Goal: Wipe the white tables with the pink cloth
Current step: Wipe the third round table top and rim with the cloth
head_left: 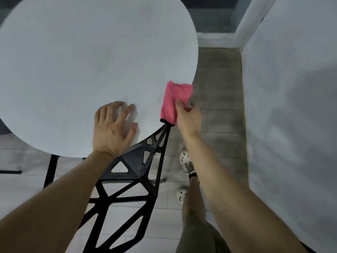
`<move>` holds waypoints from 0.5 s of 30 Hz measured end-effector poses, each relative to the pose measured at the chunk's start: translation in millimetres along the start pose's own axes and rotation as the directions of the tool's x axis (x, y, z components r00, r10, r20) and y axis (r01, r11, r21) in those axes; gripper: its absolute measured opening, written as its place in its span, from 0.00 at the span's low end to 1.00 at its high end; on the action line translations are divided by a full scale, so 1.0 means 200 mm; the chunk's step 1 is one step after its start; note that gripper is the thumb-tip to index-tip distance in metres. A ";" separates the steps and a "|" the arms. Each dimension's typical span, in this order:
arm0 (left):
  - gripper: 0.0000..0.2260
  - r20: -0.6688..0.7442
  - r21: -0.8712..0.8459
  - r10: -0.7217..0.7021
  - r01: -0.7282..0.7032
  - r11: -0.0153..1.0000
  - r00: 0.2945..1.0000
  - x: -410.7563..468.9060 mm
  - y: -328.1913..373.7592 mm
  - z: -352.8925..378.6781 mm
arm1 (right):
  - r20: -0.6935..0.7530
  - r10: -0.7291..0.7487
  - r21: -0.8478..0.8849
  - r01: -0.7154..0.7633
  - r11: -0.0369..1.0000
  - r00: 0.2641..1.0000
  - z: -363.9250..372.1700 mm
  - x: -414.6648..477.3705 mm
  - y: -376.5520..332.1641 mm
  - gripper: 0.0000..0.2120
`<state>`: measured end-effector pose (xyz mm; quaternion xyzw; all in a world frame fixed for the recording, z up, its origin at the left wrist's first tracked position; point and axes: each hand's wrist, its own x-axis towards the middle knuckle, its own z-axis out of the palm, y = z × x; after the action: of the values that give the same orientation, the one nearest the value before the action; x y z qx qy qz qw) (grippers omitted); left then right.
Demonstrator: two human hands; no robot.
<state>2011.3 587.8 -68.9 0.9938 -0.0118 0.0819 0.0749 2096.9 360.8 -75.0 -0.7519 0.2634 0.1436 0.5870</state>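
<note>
The round white table (82, 61) is filling the view (a black chair (131, 172) is sitting under its near edge). The left grip (113, 128) is lying spread flat on it; the right grip (188, 118) is pinching the pink cloth (173, 99), seemingly touching the table's right rim.

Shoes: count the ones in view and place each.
2, both white, on the floor right of the black chair: farther shoe; nearer shoe, partly hidden by the leg.

Grey plank floor (222, 73) beyond and beneath the right hand (188, 118). Black open-lattice chair (133, 159) just below the left hand (113, 128). White skirting board (215, 38) far beyond the right hand. Light dim, bluish.
</note>
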 end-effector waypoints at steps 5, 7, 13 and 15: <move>0.23 0.014 -0.003 0.013 -0.013 1.000 1.000 0.01 -0.01 -0.01 | -0.029 -0.079 -0.290 0.067 0.955 0.996 -0.21 -0.01 0.07 0.16; 0.23 0.002 -0.013 0.011 -0.011 1.000 1.000 0.01 -0.01 0.00 | -0.177 -0.109 -0.276 0.057 0.960 0.978 -0.33 -0.02 0.09 0.12; 0.22 -0.023 -0.043 0.003 -0.004 0.999 1.000 0.00 -0.01 0.01 | -0.175 -0.177 -0.214 0.138 0.967 0.969 -0.13 -0.15 -0.02 0.26; 0.23 -0.015 -0.047 -0.003 0.002 0.999 1.000 0.01 0.00 0.01 | -0.022 -0.228 -0.147 0.223 0.964 0.973 0.02 -0.25 -0.01 0.32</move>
<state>2013.3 588.0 -69.8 0.9911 -0.0120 0.0889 0.0983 2056.4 377.3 -48.5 -0.8199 0.1765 0.0799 0.5387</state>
